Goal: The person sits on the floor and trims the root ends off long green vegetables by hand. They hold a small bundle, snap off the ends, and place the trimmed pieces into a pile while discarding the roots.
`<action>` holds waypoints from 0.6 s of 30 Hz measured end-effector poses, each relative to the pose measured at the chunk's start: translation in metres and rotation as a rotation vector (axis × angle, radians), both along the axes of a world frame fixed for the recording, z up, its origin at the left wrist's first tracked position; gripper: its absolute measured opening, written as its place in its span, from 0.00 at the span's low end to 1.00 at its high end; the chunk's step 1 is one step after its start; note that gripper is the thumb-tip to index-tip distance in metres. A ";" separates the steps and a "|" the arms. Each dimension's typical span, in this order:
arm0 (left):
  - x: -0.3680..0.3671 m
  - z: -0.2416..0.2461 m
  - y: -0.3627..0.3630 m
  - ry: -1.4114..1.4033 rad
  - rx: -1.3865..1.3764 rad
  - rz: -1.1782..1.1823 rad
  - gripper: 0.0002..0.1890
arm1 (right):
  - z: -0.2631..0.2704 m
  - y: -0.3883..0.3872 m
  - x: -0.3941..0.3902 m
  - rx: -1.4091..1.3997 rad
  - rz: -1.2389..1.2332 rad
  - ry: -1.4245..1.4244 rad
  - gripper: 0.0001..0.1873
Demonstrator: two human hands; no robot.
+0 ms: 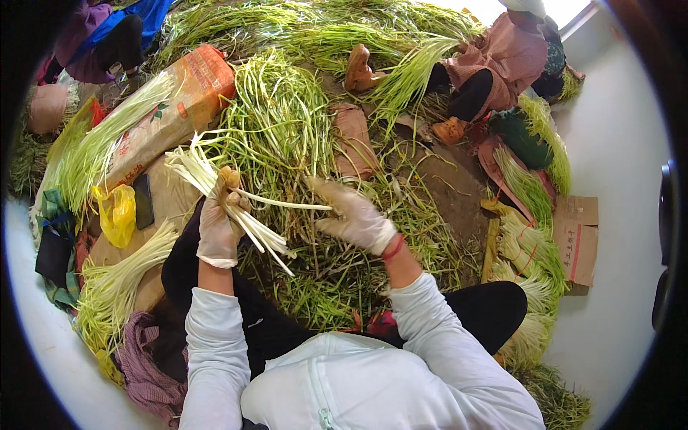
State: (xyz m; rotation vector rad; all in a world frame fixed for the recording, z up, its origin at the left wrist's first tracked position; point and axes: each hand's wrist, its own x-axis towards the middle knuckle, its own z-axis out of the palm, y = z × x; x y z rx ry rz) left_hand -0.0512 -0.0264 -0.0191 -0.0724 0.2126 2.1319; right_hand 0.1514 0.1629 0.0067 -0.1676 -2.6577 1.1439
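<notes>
My left hand [221, 220], in a thin whitish glove, is closed around a bundle of pale leafy stalks [263, 232]. Its fingertips look yellowish-brown. One long white stalk [285, 203] runs from that bundle towards my right hand [352, 215], whose tip is near the thumb and fingers. The right hand is gloved too, slightly blurred, with its fingers apart; whether it touches the stalk I cannot tell. Beneath and beyond both hands lies a large heap of long green stalks [279, 113], with loose leaves and trimmings [333, 290] close to my lap.
At left are an orange-and-tan sack [161, 123] bearing stalks, a yellow plastic bag [115, 215], a dark phone-like object [144, 201] and a pale bundle [121, 279]. Tied bundles [524, 247] and a cardboard box [578, 242] line the right. Other people [500, 64] sit at the far side.
</notes>
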 end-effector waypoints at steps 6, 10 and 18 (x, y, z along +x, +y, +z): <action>0.021 0.020 0.015 0.116 -0.429 0.106 0.12 | 0.015 -0.037 -0.015 0.008 -0.076 -0.189 0.13; 0.016 0.021 0.025 -0.005 -0.401 0.147 0.08 | -0.002 -0.025 -0.008 -0.052 -0.168 0.023 0.19; 0.008 0.023 0.036 -0.044 -0.177 0.260 0.10 | -0.027 -0.021 -0.003 -0.874 -0.579 0.579 0.23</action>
